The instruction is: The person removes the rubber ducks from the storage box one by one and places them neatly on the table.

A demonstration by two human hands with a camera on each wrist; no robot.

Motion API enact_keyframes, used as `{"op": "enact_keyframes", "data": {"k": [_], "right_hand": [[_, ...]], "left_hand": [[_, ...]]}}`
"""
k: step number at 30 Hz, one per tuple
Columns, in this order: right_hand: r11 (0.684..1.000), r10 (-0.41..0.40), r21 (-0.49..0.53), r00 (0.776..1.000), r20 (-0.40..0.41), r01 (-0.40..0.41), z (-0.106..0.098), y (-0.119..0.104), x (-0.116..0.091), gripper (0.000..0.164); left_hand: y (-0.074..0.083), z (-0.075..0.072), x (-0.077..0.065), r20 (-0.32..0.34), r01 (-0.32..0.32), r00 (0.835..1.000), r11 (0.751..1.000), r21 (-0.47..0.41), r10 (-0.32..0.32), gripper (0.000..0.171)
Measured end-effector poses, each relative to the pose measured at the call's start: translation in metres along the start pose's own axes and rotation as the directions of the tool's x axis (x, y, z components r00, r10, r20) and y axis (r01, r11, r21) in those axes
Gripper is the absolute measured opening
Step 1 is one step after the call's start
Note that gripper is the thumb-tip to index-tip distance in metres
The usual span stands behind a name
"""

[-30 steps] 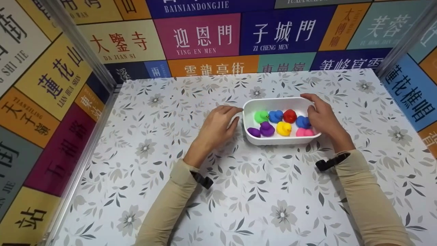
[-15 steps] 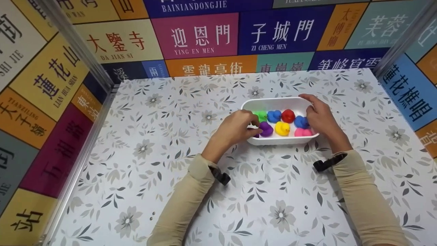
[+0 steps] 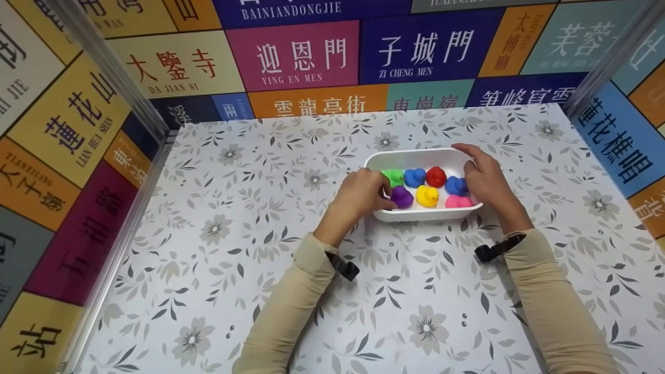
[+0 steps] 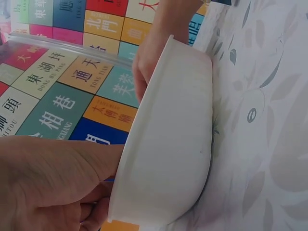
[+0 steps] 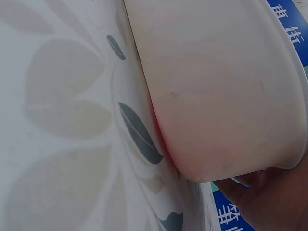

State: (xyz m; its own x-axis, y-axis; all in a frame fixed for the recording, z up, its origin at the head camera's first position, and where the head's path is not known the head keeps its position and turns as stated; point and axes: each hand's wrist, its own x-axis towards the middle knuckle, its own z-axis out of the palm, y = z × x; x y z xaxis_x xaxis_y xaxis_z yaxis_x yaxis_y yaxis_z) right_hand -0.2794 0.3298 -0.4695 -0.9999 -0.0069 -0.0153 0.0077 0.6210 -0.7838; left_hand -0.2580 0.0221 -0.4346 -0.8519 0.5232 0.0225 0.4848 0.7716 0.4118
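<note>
A white plastic tub (image 3: 426,215) stands on the table with small rubber ducks inside. At its right end my right hand (image 3: 488,179) grips the rim, close to a blue duck (image 3: 456,185) and a pink duck (image 3: 459,201). My left hand (image 3: 361,193) reaches over the left rim, fingers bent down beside a purple duck (image 3: 402,197) and a green duck (image 3: 393,178). It covers the left corner; I cannot tell whether its fingers hold anything there. In the left wrist view the thumb goes over the tub's rim. Yellow (image 3: 427,196), red (image 3: 436,177) and blue ducks lie between the hands.
Under the tub is a table (image 3: 208,280) covered in white cloth with grey leaves and flowers. Panels with coloured blocks of lettering (image 3: 296,54) stand behind it and along both sides. A black strap with a small camera (image 3: 343,266) sits on each wrist.
My left hand has moved right, from outside the tub to over its left end, and its fingers have dipped inside, covering the leftmost purple toy. The right hand keeps its grip on the tub.
</note>
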Motion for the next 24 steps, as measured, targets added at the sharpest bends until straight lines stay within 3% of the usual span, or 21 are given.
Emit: {"op": "enact_keyframes", "data": {"k": [8,17,24], "right_hand": [[1.000,0.012,0.005,1.000,-0.001,-0.012,-0.001,0.000,0.000,0.058],[1.000,-0.010,0.017,1.000,-0.003,0.010,0.000,0.002,-0.001,0.059],[0.999,0.007,0.041,1.000,-0.005,-0.007,0.000,0.001,0.000,0.060]], "left_hand": [[0.003,0.003,-0.001,-0.028,0.002,1.000,1.000,0.028,-0.001,0.021],[0.004,0.011,-0.005,-0.140,-0.061,0.986,0.979,0.196,0.090,0.020],[0.005,0.011,-0.008,-0.247,-0.127,0.958,0.987,0.102,0.149,0.025]]}}
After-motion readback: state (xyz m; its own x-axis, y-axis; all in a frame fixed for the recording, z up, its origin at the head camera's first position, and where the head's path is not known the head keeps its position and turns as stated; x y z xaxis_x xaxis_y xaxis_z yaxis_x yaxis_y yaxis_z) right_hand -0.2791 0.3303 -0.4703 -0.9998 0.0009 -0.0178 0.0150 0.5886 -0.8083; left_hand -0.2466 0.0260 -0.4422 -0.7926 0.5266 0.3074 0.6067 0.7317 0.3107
